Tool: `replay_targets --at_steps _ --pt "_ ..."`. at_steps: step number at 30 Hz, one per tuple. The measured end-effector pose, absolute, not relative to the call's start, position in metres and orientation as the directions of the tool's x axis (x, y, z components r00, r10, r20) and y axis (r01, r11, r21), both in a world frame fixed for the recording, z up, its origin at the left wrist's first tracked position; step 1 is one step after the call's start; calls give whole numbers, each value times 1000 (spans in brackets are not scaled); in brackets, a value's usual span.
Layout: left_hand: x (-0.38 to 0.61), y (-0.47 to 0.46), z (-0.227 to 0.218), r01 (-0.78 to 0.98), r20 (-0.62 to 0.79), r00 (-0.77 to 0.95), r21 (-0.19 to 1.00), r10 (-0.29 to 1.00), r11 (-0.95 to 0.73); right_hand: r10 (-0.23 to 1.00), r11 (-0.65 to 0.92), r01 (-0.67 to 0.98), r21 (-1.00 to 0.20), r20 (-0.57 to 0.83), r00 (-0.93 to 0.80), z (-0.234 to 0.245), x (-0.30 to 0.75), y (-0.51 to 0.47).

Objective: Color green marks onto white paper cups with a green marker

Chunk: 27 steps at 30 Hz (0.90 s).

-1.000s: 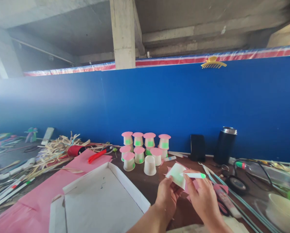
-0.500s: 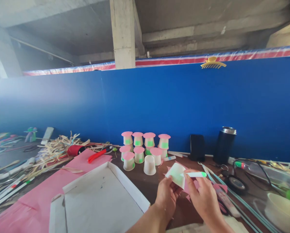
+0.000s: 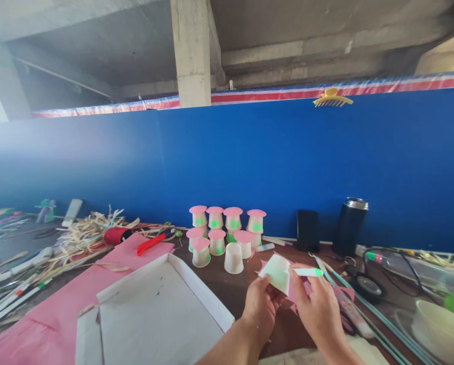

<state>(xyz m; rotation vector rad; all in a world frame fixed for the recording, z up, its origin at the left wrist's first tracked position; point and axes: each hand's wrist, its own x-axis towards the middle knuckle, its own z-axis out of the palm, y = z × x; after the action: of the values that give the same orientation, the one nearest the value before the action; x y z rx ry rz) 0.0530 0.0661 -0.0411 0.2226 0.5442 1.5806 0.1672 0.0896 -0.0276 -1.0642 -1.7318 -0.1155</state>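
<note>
- Pinching a pale paper piece [image 3: 277, 271] above the table [image 3: 238, 289], the left hand [image 3: 260, 304] grips its lower edge.
- The right hand [image 3: 320, 310] clasps a green-tipped marker [image 3: 306, 272] at the paper's right edge.
- Colouring seems underway; further strokes need a steady sheet.

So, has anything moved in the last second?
Nothing visibly changed. The left hand still pinches the pale green paper piece, and the right hand still holds the green-tipped white stick at its edge. The cups behind them stand as before; only the camera drifted slightly.
</note>
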Motion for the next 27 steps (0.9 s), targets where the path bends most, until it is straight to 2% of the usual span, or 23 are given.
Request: replay_targets --at_steps 4,9,14,20,27 --pt "52 68 -42 -880 -217 -102 475 971 14 625 637 652 -411 771 -126 -28 168 91" --pt "51 69 -42 -882 -208 -92 472 974 17 601 623 671 -403 795 -80 -29 168 91" --pt "51 70 -43 -890 -255 -91 455 963 37 603 671 625 -400 784 -146 -28 167 89" --pt "49 66 -37 -911 -271 -81 410 959 39 536 651 642 -405 844 -10 -15 166 78" --pt "48 67 -37 -909 -255 -40 410 966 70 506 664 652 -367 862 -30 -18 166 81"
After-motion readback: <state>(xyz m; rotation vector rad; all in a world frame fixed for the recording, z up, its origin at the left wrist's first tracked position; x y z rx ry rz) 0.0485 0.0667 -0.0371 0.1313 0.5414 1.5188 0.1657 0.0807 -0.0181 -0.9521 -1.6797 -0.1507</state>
